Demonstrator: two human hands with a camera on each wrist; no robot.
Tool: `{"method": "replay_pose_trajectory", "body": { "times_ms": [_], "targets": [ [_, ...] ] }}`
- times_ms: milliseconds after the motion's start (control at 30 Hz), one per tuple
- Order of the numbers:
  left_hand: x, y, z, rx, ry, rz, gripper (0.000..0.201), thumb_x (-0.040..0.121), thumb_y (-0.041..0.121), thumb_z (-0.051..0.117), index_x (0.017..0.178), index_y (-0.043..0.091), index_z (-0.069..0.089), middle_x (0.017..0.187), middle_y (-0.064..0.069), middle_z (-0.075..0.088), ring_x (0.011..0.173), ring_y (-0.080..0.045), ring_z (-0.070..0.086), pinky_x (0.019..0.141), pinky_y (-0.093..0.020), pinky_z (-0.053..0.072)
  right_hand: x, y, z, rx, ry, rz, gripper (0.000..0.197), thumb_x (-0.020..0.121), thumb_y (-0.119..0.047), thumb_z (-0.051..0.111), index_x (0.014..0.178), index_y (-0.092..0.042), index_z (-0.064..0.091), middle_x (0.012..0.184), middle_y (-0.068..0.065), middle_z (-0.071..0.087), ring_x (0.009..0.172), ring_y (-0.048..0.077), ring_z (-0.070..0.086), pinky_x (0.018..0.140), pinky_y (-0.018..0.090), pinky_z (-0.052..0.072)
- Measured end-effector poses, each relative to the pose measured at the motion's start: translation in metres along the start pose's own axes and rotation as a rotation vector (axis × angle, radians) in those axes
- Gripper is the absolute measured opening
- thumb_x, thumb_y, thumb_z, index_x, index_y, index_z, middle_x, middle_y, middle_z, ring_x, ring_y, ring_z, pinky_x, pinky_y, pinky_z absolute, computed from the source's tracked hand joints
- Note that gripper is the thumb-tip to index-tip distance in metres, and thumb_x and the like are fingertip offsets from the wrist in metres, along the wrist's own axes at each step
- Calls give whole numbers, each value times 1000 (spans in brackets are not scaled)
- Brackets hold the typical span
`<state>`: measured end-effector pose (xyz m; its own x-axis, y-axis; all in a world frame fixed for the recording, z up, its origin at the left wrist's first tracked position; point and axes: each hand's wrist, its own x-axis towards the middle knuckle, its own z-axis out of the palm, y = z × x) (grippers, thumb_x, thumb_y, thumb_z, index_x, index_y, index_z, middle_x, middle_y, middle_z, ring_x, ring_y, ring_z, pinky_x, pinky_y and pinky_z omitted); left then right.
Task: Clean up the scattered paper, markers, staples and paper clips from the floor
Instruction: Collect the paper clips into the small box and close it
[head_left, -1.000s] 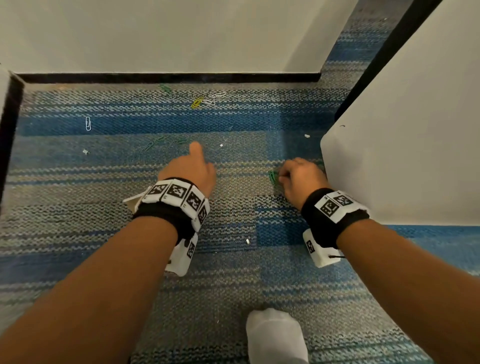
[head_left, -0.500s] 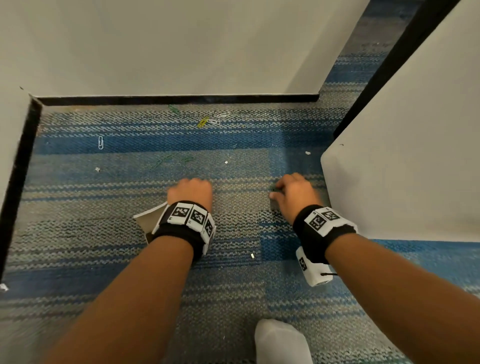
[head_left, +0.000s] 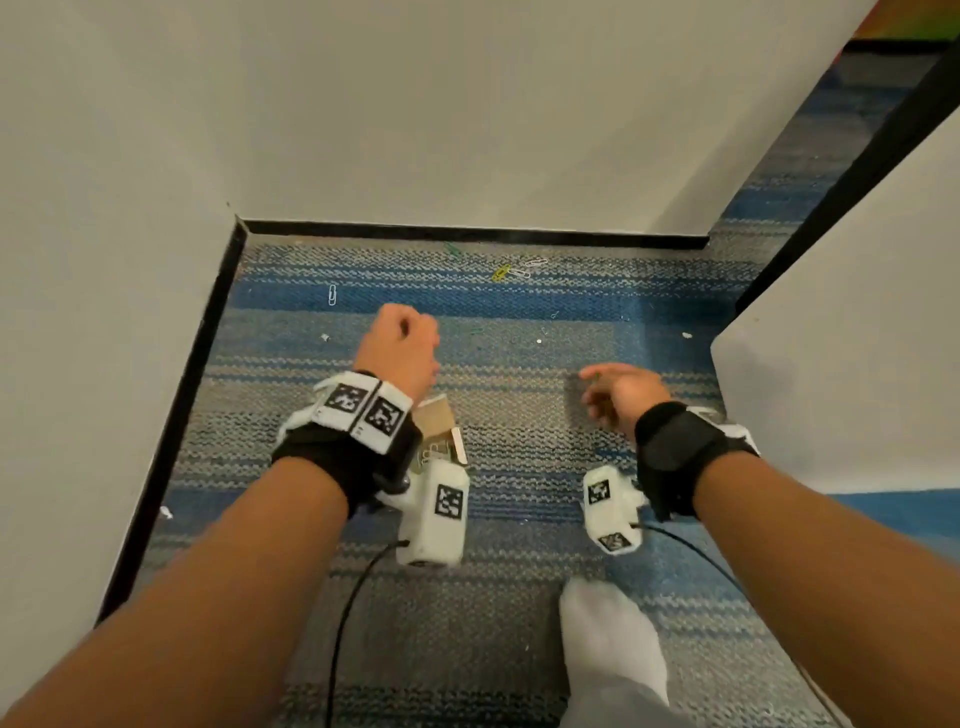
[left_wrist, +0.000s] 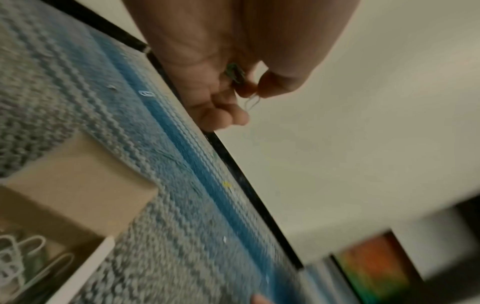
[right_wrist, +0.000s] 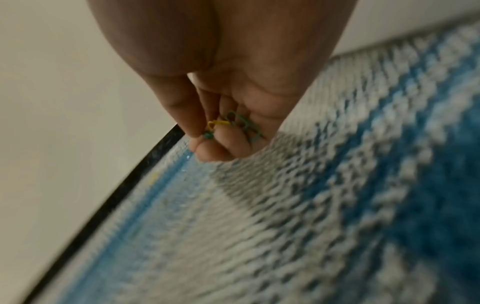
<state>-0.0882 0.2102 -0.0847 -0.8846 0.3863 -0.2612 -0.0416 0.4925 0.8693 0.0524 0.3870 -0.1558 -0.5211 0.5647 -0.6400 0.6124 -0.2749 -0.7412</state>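
1. Nearest me, at 6 o'clock, a white sock (head_left: 613, 649) on the carpet (head_left: 519, 571).
2. My left hand (head_left: 397, 345), at 11 o'clock, is clenched, pinching a green clip (left_wrist: 235, 71) and a pale clip (left_wrist: 250, 103); beneath its wrist sits the small cardboard box (head_left: 439, 423) with clips inside.
3. My right hand (head_left: 621, 389), at 1 o'clock, curls around green and yellow clips (right_wrist: 233, 125).
4. Farther out, at 12 o'clock near the skirting: loose paper clips (head_left: 517, 270), one white clip (head_left: 332, 294) toward 11.
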Motion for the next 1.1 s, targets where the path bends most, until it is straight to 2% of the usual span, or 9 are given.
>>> {"method": "replay_pose_trajectory", "body": {
  "times_ms": [133, 267, 367, 433, 533, 667, 800, 1000, 1100],
  "targets": [
    [18, -25, -36, -367, 69, -175, 31, 88, 4, 32, 59, 10, 40, 50, -4, 45, 31, -10, 37, 36, -18, 32, -4, -23, 20, 468, -134, 132, 27, 85, -11, 28, 65, -13, 45, 57, 4, 45, 43, 15, 38, 38, 17, 23],
    [37, -61, -50, -263, 109, -252, 32, 86, -1, 30, 65, 19, 44, 47, -1, 42, 28, -9, 31, 36, -13, 26, 19, -40, 45, -46, -117, -74, 24, 90, -22, 53, 67, -17, 49, 59, -2, 40, 38, 9, 37, 37, 17, 24],
    [55, -79, -52, -41, 70, -299, 36, 76, 2, 38, 52, 21, 56, 49, -1, 43, 46, -23, 42, 48, -26, 36, 38, -51, 70, -602, -69, -333, 9, 86, -25, 64, 91, -19, 61, 76, -1, 55, 66, 14, 52, 61, 22, 40],
    [62, -82, -47, 292, 4, -249, 22, 82, 14, 47, 64, 16, 59, 62, -7, 51, 66, -28, 49, 62, -35, 41, 51, -57, 86, -862, -82, -424, 20, 88, -27, 61, 107, -23, 60, 92, 5, 60, 84, 24, 57, 76, 27, 46],
    [72, -84, -30, 607, -73, -73, 14, 88, 27, 53, 87, 16, 62, 77, -4, 57, 77, -25, 54, 69, -27, 39, 71, -66, 100, -1161, -158, -521, 38, 92, -26, 55, 129, -23, 51, 122, 14, 51, 112, 35, 51, 91, 38, 44],
    [99, -84, -12, 755, -182, 14, 27, 86, 40, 57, 110, 27, 59, 105, -8, 64, 98, -30, 59, 81, -37, 50, 89, -70, 103, -1286, -214, -661, 31, 92, -24, 56, 122, -18, 60, 113, 12, 49, 107, 36, 52, 83, 43, 48],
    [117, -71, 1, 869, -212, 69, 29, 88, 39, 56, 113, 27, 59, 119, -7, 58, 110, -32, 53, 88, -45, 47, 95, -72, 102, -1291, -231, -774, 21, 92, -19, 51, 107, -9, 62, 106, 14, 52, 96, 36, 56, 76, 40, 49],
    [128, -72, -7, 641, -136, 110, 6, 86, 20, 56, 88, 14, 58, 86, -8, 52, 77, -27, 53, 68, -34, 41, 98, -90, 116, -906, -227, -653, 17, 89, -13, 46, 106, -8, 44, 81, 17, 56, 77, 35, 56, 71, 42, 47],
    [137, -74, -19, 470, 37, -27, 7, 89, 10, 46, 91, 10, 39, 62, -4, 39, 53, -20, 37, 48, -32, 25, 101, -88, 121, -1010, -362, -682, 32, 92, -7, 39, 123, -13, 40, 95, 18, 56, 87, 34, 56, 77, 39, 45]
  ]
}}
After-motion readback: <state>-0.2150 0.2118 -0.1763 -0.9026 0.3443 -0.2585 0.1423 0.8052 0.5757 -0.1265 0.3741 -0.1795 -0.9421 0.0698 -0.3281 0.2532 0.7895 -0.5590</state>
